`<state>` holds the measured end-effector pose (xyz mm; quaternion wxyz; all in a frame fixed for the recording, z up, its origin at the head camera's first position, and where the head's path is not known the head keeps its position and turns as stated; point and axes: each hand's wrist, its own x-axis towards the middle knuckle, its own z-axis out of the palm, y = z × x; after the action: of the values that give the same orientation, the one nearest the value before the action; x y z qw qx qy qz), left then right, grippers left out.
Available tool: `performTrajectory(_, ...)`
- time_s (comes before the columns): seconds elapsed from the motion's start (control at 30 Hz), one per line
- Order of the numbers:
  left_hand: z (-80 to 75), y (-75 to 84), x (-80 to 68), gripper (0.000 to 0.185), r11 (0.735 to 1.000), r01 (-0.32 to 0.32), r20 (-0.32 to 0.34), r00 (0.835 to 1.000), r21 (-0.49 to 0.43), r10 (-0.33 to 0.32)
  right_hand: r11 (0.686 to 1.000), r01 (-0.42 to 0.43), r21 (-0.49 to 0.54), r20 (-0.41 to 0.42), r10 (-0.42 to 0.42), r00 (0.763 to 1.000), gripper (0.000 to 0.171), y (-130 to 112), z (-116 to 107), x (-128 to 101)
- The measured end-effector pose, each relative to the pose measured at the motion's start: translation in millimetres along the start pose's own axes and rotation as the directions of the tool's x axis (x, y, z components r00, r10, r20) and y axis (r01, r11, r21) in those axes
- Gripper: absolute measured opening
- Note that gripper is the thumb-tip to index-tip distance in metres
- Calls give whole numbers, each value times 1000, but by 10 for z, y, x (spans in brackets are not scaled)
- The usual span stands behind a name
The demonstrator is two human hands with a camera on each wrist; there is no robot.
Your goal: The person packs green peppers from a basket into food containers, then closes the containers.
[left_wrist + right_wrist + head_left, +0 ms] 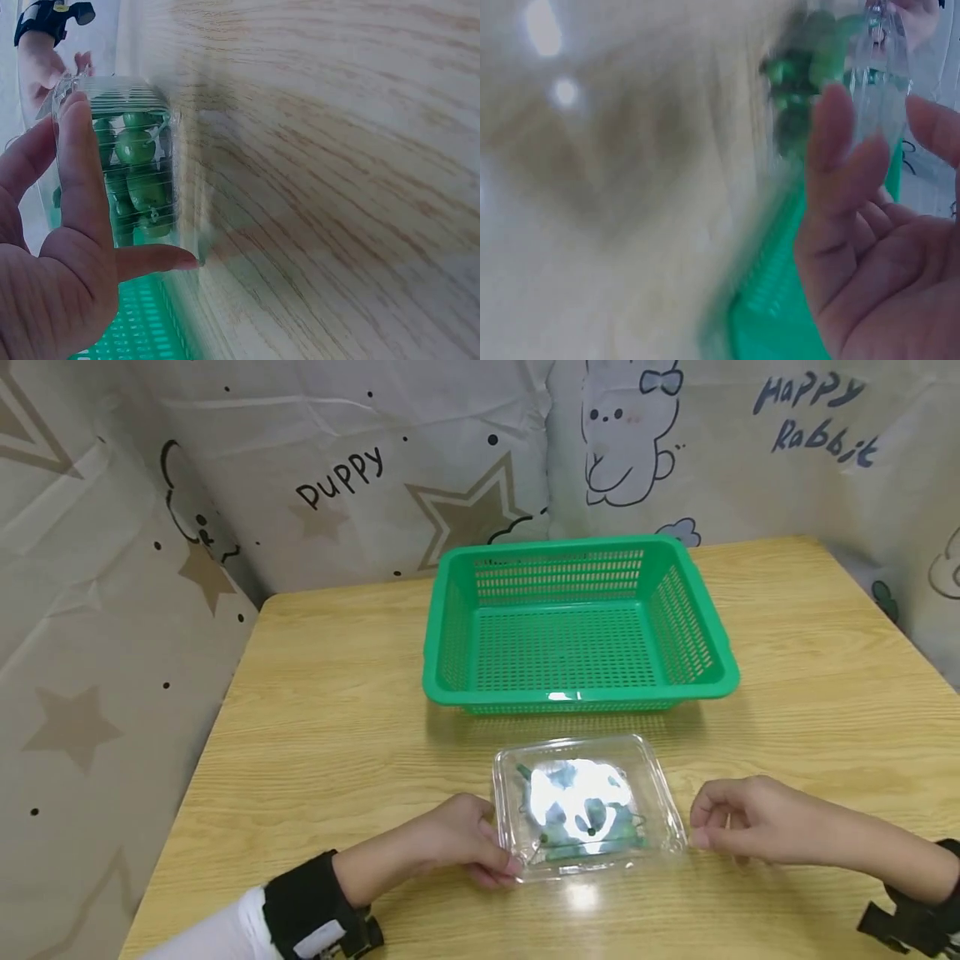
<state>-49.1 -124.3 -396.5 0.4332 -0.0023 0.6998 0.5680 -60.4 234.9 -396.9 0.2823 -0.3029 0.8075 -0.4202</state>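
The left hand (457, 847) holds the near left corner of a clear plastic box (587, 806) (green fruits inside). The right hand (750, 818), fingers loosely bent, sits just beside the box's other side. A green basket (577, 693) stands past both hands on the worktop (322, 710).

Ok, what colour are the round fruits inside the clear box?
Green, seen best in the left wrist view: fruits in the clear box.
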Motion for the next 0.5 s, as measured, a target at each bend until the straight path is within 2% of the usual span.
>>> performTrajectory(0.07,-14,14,3,48,1000,-2,-4,1000,4,2,978,-133,159,57,126,990,13,9,35,32)
performTrajectory(0.13,-14,22,6,45,1000,-4,-9,1000,7,4,936,-213,279,96,194,976,18,20,83,62)
performTrajectory(0.27,-7,25,25,42,1000,-9,-19,1000,4,9,885,-247,394,105,224,969,16,10,146,108)
performTrajectory(0.37,-6,22,40,43,1000,-10,-20,1000,2,10,874,-255,413,119,225,967,19,-2,158,123)
performTrajectory(0.5,-2,22,37,47,1000,-11,-17,1000,1,11,843,-230,485,174,165,971,27,20,173,117)
